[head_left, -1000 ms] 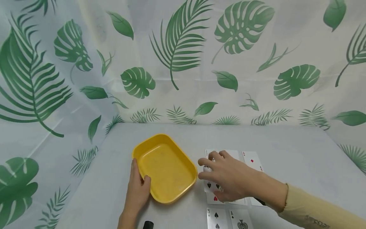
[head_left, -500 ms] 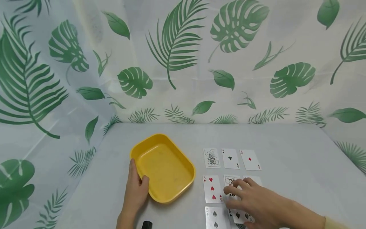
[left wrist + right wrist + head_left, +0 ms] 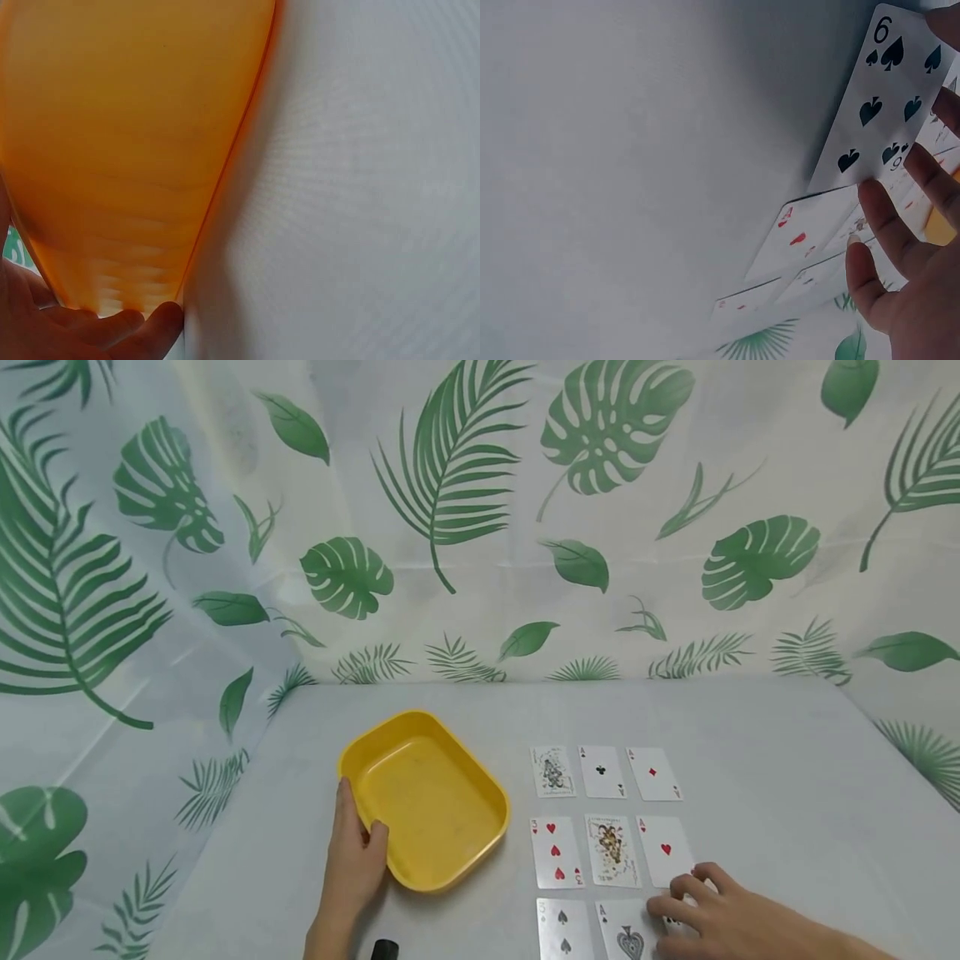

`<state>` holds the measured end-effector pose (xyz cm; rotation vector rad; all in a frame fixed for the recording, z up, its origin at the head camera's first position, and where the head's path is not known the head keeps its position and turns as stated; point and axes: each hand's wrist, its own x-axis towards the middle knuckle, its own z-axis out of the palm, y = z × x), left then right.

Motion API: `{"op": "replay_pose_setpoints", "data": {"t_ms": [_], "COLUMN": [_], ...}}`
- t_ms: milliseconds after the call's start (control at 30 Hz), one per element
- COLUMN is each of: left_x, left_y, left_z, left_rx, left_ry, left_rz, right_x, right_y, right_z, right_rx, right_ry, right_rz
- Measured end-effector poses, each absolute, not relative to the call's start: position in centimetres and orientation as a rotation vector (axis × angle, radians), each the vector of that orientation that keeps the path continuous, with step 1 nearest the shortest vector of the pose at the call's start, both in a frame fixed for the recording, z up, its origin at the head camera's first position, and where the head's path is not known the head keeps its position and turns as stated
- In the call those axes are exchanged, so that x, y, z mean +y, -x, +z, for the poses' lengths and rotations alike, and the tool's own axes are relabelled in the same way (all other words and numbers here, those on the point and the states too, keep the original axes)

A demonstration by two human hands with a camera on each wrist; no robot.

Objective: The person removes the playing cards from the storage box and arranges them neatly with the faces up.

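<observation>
My left hand [image 3: 352,864] grips the left side of a yellow plastic tray [image 3: 438,802], its thumb over the rim and its fingers along the outer wall. Nothing lies in the tray. At the lower right, my right hand [image 3: 720,914] holds a six of spades [image 3: 881,105] by its edges, thumb on one side and fingertips on the other. In the head view the hand mostly hides this card. Left of it lies the ace of spades [image 3: 628,931], then the three of spades [image 3: 562,935]. The ace of hearts [image 3: 664,850] is just beyond the fingertips.
Further face-up cards form rows: three of hearts [image 3: 557,852] and a coloured joker [image 3: 612,852]; behind them a grey joker [image 3: 553,772], ace of clubs [image 3: 600,772] and ace of diamonds [image 3: 654,774]. A black object [image 3: 385,950] shows at the front edge. Leaf-printed cloth [image 3: 465,527] stands behind.
My right hand has moved from over the upper left cards toward the lower right with the six of spades, uncovering the cards beneath. The left hand stays on the tray.
</observation>
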<state>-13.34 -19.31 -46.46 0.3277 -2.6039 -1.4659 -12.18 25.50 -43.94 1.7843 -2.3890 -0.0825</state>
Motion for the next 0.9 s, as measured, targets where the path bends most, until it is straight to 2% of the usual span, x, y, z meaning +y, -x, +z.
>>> {"op": "replay_pose_setpoints", "data": {"t_ms": [600, 900], "left_x": [-19.1, -19.6], "left_y": [13.8, 13.3], "left_z": [-46.8, -46.9], "left_rx": [-2.630, -2.648], "left_ry": [-0.296, -0.336], "left_rz": [-1.485, -1.486], "right_x": [27.2, 26.7], "right_y": [11.0, 12.5], "right_z": [-46.4, -42.9], "right_rx": [-2.460, -2.665], "right_ry": [-1.654, -1.552], "right_rz": [-0.140, 0.063]}}
